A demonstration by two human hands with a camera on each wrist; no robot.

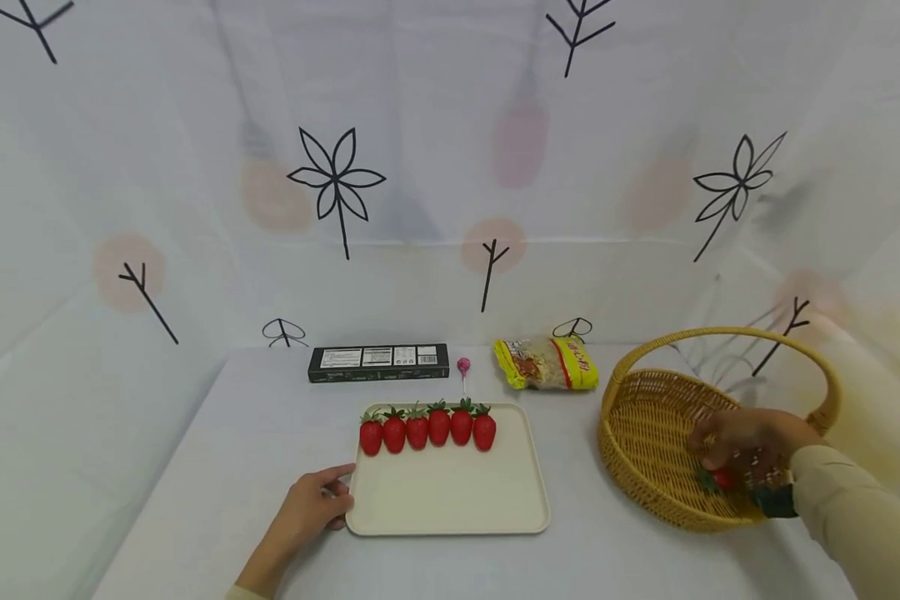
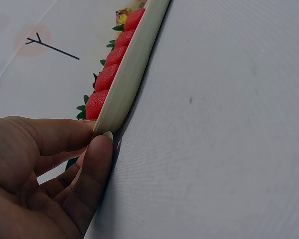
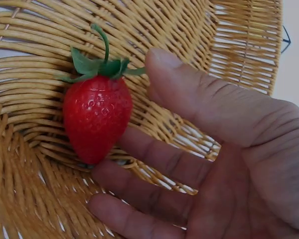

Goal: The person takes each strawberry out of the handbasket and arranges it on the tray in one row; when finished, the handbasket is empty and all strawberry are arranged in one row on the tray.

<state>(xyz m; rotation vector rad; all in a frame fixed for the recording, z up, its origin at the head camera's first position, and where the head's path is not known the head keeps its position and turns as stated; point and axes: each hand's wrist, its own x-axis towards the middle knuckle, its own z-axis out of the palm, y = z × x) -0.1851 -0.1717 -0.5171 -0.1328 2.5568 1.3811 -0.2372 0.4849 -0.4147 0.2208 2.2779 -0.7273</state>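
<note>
My left hand (image 1: 311, 502) pinches the left rim of a cream tray (image 1: 450, 496) between thumb and fingers; the left wrist view shows the thumb against its outer wall (image 2: 127, 92). Several red strawberries (image 1: 417, 431) with green leaves stand in a row along the tray's far side. At the right, my right hand (image 1: 753, 435) reaches into a wicker basket (image 1: 621, 471). One strawberry (image 3: 97, 117) lies inside, leaves toward the thumb side. Around it the right hand's thumb and fingers are spread apart, with fingertips right at its lower side.
Behind the tray lie a long black box (image 1: 378, 363), a pink lollipop (image 1: 463, 365) and a yellow food packet (image 1: 546, 363). The basket's tall handle (image 1: 720, 332) arches over the right side. A white patterned cloth (image 1: 435, 167) hangs behind the table.
</note>
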